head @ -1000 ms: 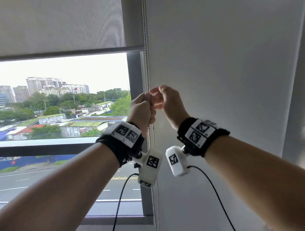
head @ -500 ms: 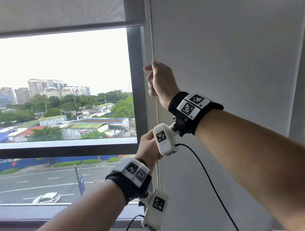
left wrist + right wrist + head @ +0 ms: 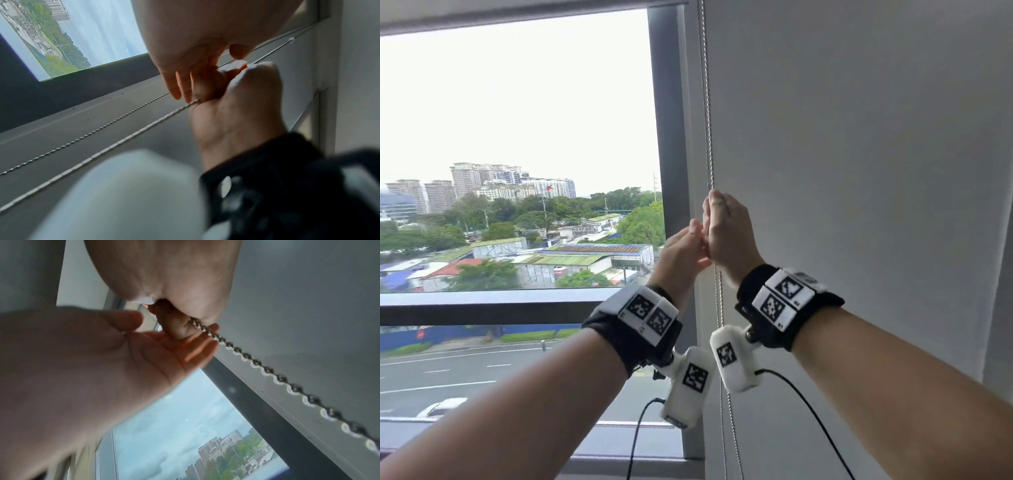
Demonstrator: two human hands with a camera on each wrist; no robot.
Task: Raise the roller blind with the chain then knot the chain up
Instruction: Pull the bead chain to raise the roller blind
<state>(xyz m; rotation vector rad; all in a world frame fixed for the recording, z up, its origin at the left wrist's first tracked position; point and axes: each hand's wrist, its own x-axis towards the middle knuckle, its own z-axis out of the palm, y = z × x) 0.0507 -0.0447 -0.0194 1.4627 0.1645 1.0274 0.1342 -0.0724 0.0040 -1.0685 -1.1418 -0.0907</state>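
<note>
The roller blind's bottom bar sits at the top edge of the head view, so the window is almost fully uncovered. The bead chain hangs just right of the window post. My right hand grips one strand in a fist at chest height; the beads run out from under its fingers. Beside it, my left hand is held with straight fingers, and its fingertips lie by the chain below the right fist. A second strand hangs free behind.
A dark window post stands left of the chain. A second, lowered blind covers the wall on the right. The window sill is below. Black cables hang from the wrist cameras.
The blind's bottom bar has gone up to the top of the view. My left hand let go low on the chain and rose beside the right hand, which has come down.
</note>
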